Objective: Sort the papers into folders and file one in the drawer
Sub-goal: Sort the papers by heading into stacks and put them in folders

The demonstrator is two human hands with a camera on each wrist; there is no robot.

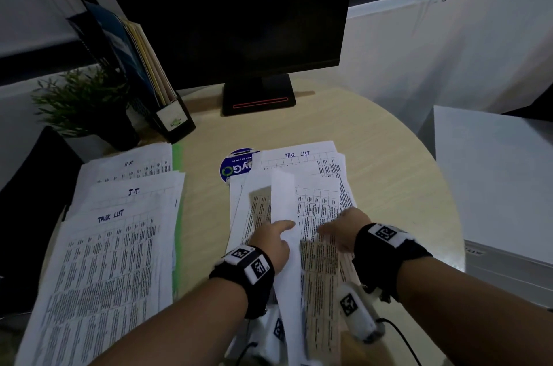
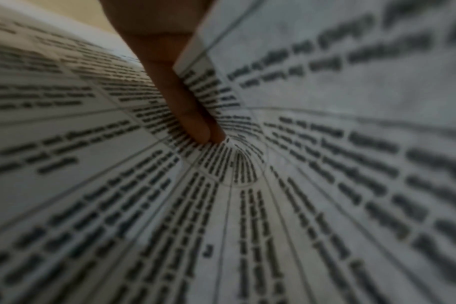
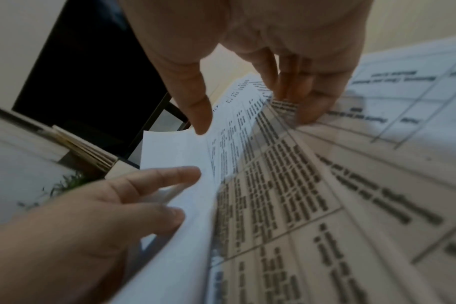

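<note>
Desk (image 1: 389,156): file holder (image 1: 176,117) holds folders (image 1: 143,54).

White printed paper sheets (image 1: 314,210) are covered in black gridded text; a green plastic folder (image 1: 177,186), a pale wood-grain round table (image 1: 374,156) and a black flat monitor (image 1: 227,12) are seen.

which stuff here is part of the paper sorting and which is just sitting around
Job:
lifted sheet, held by left hand
unsorted pile, under right hand
sorted stacks
green folder

Lying about:
monitor
plant
file holder
round sticker
</note>
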